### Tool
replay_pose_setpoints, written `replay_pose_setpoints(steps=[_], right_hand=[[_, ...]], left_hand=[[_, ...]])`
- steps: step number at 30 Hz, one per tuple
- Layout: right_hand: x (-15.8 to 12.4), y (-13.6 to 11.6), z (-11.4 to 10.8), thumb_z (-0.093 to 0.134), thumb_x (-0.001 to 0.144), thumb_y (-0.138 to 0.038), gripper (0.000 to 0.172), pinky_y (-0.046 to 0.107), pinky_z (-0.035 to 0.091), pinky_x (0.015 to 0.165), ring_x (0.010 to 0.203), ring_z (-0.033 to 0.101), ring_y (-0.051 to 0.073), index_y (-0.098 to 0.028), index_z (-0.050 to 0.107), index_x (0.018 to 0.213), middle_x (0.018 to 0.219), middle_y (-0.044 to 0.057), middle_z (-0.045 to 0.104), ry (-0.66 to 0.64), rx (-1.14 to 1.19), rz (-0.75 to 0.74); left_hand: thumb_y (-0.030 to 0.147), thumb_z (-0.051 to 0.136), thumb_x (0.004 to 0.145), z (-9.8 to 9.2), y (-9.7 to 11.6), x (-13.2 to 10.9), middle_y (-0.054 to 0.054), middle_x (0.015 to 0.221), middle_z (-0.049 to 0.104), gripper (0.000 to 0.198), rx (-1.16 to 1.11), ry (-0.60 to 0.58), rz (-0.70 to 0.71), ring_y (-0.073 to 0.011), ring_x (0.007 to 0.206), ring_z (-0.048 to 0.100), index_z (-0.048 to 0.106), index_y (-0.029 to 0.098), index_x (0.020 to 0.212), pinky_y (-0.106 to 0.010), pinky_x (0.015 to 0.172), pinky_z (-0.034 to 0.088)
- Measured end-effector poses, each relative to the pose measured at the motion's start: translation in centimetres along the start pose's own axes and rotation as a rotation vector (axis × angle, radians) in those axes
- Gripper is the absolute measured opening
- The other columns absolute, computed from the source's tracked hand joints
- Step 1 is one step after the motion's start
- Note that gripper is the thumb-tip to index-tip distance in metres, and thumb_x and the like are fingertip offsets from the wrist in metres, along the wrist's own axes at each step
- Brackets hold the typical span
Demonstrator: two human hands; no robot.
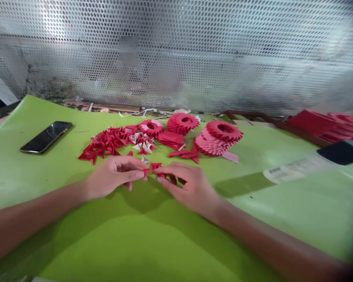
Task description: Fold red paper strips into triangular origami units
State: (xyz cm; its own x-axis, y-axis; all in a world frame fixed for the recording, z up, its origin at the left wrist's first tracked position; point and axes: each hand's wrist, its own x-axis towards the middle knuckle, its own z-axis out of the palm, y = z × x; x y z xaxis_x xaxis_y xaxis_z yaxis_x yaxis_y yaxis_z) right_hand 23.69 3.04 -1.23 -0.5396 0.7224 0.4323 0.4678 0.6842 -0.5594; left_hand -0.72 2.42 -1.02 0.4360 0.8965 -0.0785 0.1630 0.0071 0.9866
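My left hand (114, 174) rests on the green table cover (153, 243), its thumb and fingers pinched on a small red folded paper triangle (145, 171). My right hand (185, 184) lies just to its right, fingers curled around more red folded triangles (156, 166), one tip sticking out toward the left hand. The two hands almost touch. Behind them lies a loose pile of red paper triangles (108, 143), with a few white ones (142, 145) mixed in.
Three assembled red paper rings (223, 131) (182, 122) (151, 127) and a stack of flat red paper (170, 139) sit beyond the pile. A black phone (46, 136) lies at left. Red sheets (326, 123), a dark object (342, 152) and a label strip (291, 170) are at right. A perforated metal screen (194, 55) backs the table.
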Motion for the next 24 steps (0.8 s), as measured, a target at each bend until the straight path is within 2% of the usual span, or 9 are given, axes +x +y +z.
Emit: replay_pose_setpoints(steps=[5, 11, 13, 16, 21, 24], right_hand=[[-0.01, -0.13, -0.11, 0.065, 0.092, -0.022, 0.013, 0.022, 0.052, 0.057, 0.064, 0.069, 0.013, -0.019, 0.077, 0.094, 0.082, 0.002, 0.078, 0.063, -0.031, -0.065], [0.07, -0.27, -0.26, 0.064, 0.093, -0.023, 0.012, 0.022, 0.049, 0.057, 0.065, 0.068, 0.013, -0.019, 0.075, 0.094, 0.082, 0.002, 0.077, 0.063, -0.051, -0.052], [0.06, -0.23, -0.19, 0.067, 0.092, -0.024, 0.01, 0.021, 0.05, 0.058, 0.067, 0.069, 0.013, -0.02, 0.075, 0.097, 0.085, 0.001, 0.077, 0.023, -0.003, -0.009], [0.01, -0.19, -0.05, 0.071, 0.089, -0.026, 0.008, 0.021, 0.05, 0.057, 0.067, 0.069, 0.013, -0.02, 0.073, 0.093, 0.085, 0.001, 0.077, -0.088, 0.12, 0.135], [-0.02, -0.36, 0.01, 0.069, 0.09, -0.033, 0.026, 0.022, 0.046, 0.054, 0.063, 0.066, 0.013, -0.025, 0.069, 0.115, 0.083, -0.001, 0.076, -0.277, 0.19, 0.345], [0.04, -0.67, -0.16, 0.065, 0.093, -0.035, 0.017, 0.022, 0.042, 0.051, 0.059, 0.062, 0.011, -0.024, 0.073, 0.103, 0.083, -0.001, 0.075, -0.322, 0.193, 0.374]], left_hand=[[0.038, 0.077, 0.082, 0.08, 0.36, -0.16, 0.0, 0.081, 0.071, 0.038, 0.072, 0.002, -0.049, -0.009, 0.061, 0.063, 0.071, 0.02, 0.115, -0.021, 0.059, 0.052], [0.032, 0.08, 0.079, 0.24, 0.23, -0.2, 0.002, 0.073, 0.069, 0.033, 0.038, -0.008, -0.05, -0.0084, 0.057, 0.063, 0.072, 0.018, 0.108, -0.019, 0.056, 0.05], [0.031, 0.079, 0.079, 0.33, 0.27, -0.18, 0.003, 0.072, 0.069, 0.031, 0.041, -0.011, -0.055, -0.008, 0.057, 0.063, 0.073, 0.019, 0.106, -0.019, 0.056, 0.05], [0.032, 0.079, 0.079, 0.49, 0.38, -0.14, 0.003, 0.072, 0.069, 0.028, 0.055, -0.008, -0.062, -0.0083, 0.056, 0.062, 0.073, 0.019, 0.103, -0.019, 0.055, 0.05], [0.034, 0.077, 0.08, 0.68, 0.36, -0.21, 0.001, 0.074, 0.07, 0.024, 0.116, 0.012, -0.057, -0.0091, 0.056, 0.062, 0.074, 0.018, 0.098, -0.019, 0.051, 0.047], [0.038, 0.076, 0.081, 0.71, 0.4, -0.28, 0.0, 0.076, 0.07, 0.026, 0.137, 0.008, -0.065, -0.0095, 0.056, 0.062, 0.073, 0.018, 0.097, -0.019, 0.05, 0.047]])
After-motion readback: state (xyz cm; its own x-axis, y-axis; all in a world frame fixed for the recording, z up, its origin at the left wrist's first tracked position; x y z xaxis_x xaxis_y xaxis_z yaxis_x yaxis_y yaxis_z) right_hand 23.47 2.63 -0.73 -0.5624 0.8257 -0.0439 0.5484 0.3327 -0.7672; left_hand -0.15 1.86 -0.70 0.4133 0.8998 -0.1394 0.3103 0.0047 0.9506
